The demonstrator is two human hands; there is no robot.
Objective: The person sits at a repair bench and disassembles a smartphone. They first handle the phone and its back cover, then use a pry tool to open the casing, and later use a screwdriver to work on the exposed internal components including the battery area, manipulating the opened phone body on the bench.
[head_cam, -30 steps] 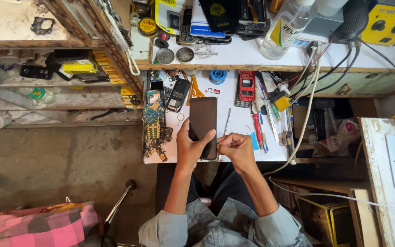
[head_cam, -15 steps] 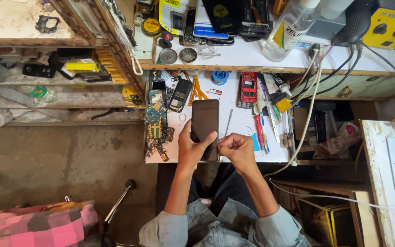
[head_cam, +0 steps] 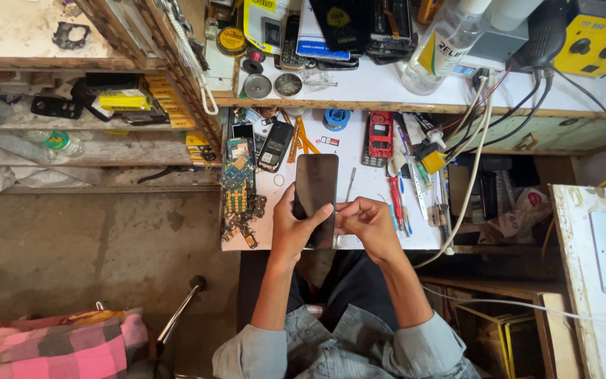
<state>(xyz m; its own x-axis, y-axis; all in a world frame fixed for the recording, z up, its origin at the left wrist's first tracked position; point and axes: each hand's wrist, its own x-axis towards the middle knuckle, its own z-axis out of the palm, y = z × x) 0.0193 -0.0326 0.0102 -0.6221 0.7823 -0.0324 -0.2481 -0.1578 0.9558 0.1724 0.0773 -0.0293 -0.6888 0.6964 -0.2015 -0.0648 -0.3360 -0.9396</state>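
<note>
I see a black smartphone (head_cam: 315, 196) with a dark, blank screen, long and flat, with its length pointing away from me. It is over the near part of the white bench (head_cam: 369, 186), just above the front edge, and its lower end is between my two hands.

My left hand (head_cam: 294, 228) holds the phone from the left side. The thumb lies across the lower part of the screen, and the other fingers are wrapped behind the left edge, so this hand is closed on the phone. My right hand (head_cam: 366, 223) is at the right lower edge of the phone. Its fingers are curled narrow, and the fingertips touch the edge; I cannot tell if they pinch some small tool. Both forearms come up from the bottom of the view, with grey sleeves rolled near the elbows.

Left of the phone is a heap of small circuit boards (head_cam: 238, 200). Right of it lie thin metal tweezers (head_cam: 350, 184), a red-handled screwdriver (head_cam: 395, 200) and a red keypad phone (head_cam: 380, 133).
</note>
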